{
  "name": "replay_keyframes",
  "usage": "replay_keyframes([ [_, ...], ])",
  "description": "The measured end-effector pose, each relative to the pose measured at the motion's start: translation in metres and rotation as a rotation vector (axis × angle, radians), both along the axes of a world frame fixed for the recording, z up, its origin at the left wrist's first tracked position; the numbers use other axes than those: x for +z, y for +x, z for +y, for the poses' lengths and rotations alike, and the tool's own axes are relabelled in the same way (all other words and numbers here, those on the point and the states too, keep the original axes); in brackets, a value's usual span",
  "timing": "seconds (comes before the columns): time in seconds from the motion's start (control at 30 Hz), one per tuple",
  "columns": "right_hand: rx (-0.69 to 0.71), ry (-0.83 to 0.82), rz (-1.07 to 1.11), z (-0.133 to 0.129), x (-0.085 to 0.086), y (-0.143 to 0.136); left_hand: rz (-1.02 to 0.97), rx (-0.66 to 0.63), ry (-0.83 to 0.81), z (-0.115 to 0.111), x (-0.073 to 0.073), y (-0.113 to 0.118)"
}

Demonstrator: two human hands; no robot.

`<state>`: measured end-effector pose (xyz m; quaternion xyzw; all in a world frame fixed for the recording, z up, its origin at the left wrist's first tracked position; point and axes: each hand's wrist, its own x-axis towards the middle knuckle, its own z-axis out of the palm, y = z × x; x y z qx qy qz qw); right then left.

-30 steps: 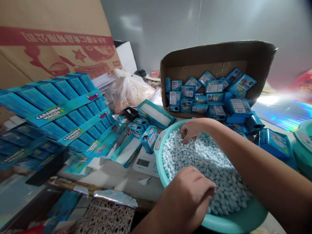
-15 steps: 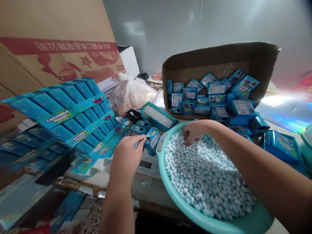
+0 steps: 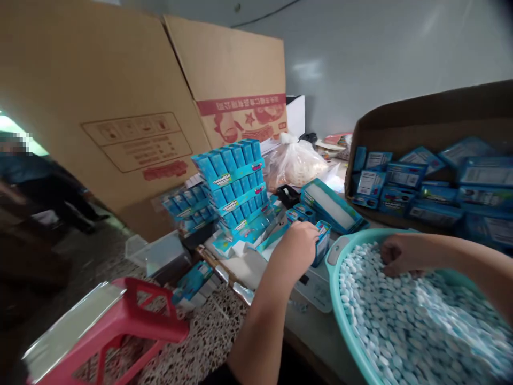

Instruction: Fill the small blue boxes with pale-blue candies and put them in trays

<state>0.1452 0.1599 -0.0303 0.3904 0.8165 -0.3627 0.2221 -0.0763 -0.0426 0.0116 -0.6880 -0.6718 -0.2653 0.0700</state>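
My left hand (image 3: 300, 243) is closed beside a small blue candy box (image 3: 321, 243) that stands upright on a white scale (image 3: 315, 289). Its curled fingertips face away, so what they hold, if anything, is hidden. My right hand (image 3: 401, 255) reaches into a turquoise basin (image 3: 345, 310) full of pale blue and white candies (image 3: 385, 315). Its fingers curl into the candies near the basin's far left side. More small blue boxes (image 3: 298, 214) stand just behind my left hand.
A stepped display of blue boxes (image 3: 236, 187) stands left. Behind are a tied plastic bag (image 3: 296, 163), an open blue carton (image 3: 331, 206) and a cardboard box (image 3: 360, 139) of candy boxes. A red stool (image 3: 132, 321) sits at lower left; a person (image 3: 36, 171) is far left.
The view has swung left, bringing the stool and the person into sight. My left hand, which pinched a small white piece by the box, now has its fingertips hidden. My right hand stays in the candies.
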Motion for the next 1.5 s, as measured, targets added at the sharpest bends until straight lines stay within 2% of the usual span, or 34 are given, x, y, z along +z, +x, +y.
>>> replay_keyframes([
  [0.1, -0.005, 0.006, -0.003, 0.0, -0.001, 0.0, -0.013, 0.006, -0.009, -0.003, -0.001, 0.003],
  [0.2, 0.034, 0.058, 0.007, -0.009, 0.01, -0.002, -0.012, -0.002, 0.028, -0.01, -0.001, 0.014],
  [0.3, 0.033, 0.067, 0.021, -0.017, 0.023, -0.004, 0.031, 0.053, 0.164, -0.018, -0.001, 0.038],
  [0.33, 0.031, 0.051, 0.017, -0.019, 0.027, -0.005, 0.03, 0.024, 0.189, -0.021, -0.001, 0.049],
  [0.4, 0.024, 0.027, 0.005, -0.021, 0.035, -0.006, 0.009, -0.189, 0.132, -0.026, 0.001, 0.073],
  [0.47, 0.025, 0.02, -0.001, -0.022, 0.041, -0.006, 0.03, -0.444, -0.007, -0.03, 0.002, 0.097],
  [0.5, 0.026, 0.022, -0.005, -0.023, 0.044, -0.006, 0.055, -0.524, -0.074, -0.031, 0.002, 0.107],
  [0.6, 0.034, 0.035, -0.011, -0.024, 0.048, -0.005, 0.103, -0.572, -0.201, -0.031, -0.001, 0.127],
  [0.73, 0.057, 0.04, -0.006, -0.023, 0.048, -0.004, 0.09, -0.581, -0.282, -0.027, -0.008, 0.128],
  [0.97, 0.055, 0.044, -0.015, -0.021, 0.047, -0.004, 0.043, -0.628, -0.302, -0.026, -0.013, 0.121],
  [1.17, 0.067, 0.042, -0.013, -0.02, 0.047, -0.003, -0.003, -0.555, -0.353, -0.025, -0.017, 0.12],
  [1.33, 0.04, 0.014, -0.003, -0.022, 0.051, -0.004, 0.04, -0.504, -0.423, -0.026, -0.009, 0.13],
  [1.5, 0.021, -0.006, -0.008, -0.022, 0.052, -0.004, 0.179, -0.578, -0.508, -0.028, 0.0, 0.141],
])
